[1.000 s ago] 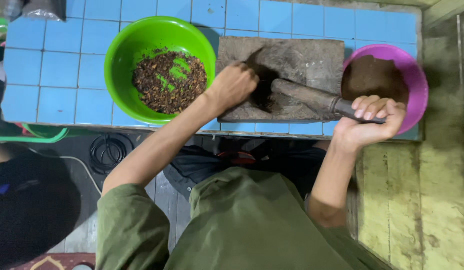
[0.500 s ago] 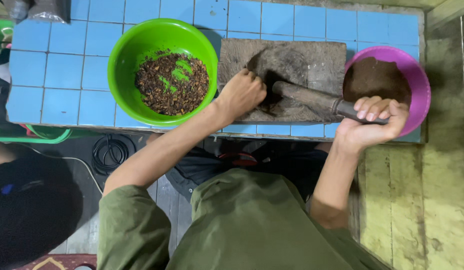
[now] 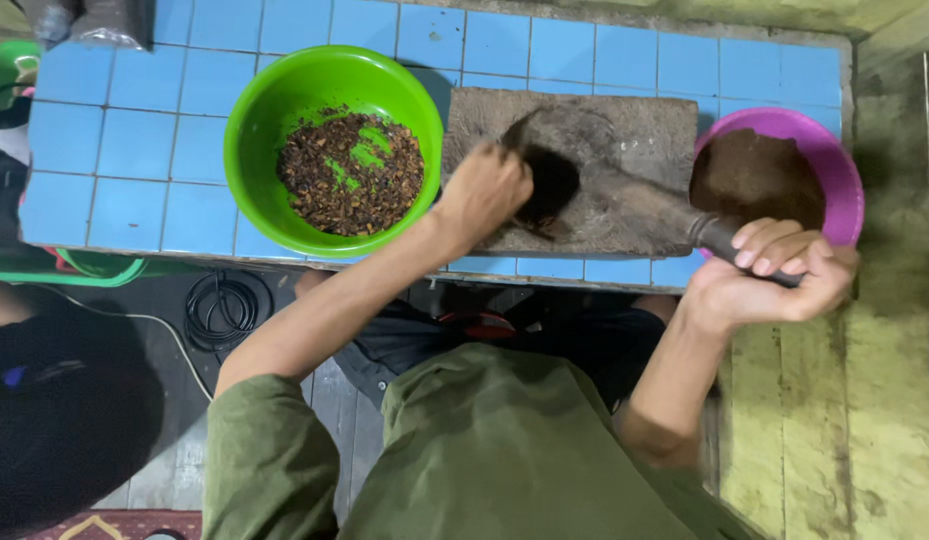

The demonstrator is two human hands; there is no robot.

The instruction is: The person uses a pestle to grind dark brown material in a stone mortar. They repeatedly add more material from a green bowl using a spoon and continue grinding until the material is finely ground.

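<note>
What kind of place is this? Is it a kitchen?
Probably a simple home kitchen or food-grinding spot. A flat grinding stone sits on a blue-tiled counter, between a green bowl of coarse brown bits and a purple bowl of ground brown paste.

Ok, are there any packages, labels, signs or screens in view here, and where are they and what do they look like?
Plastic bag: far left corner of the blue tiled counter, crumpled, greyish and shiny, cut off by the frame edge; contents cannot be told.
No labels, signs or screens show anywhere.
</note>
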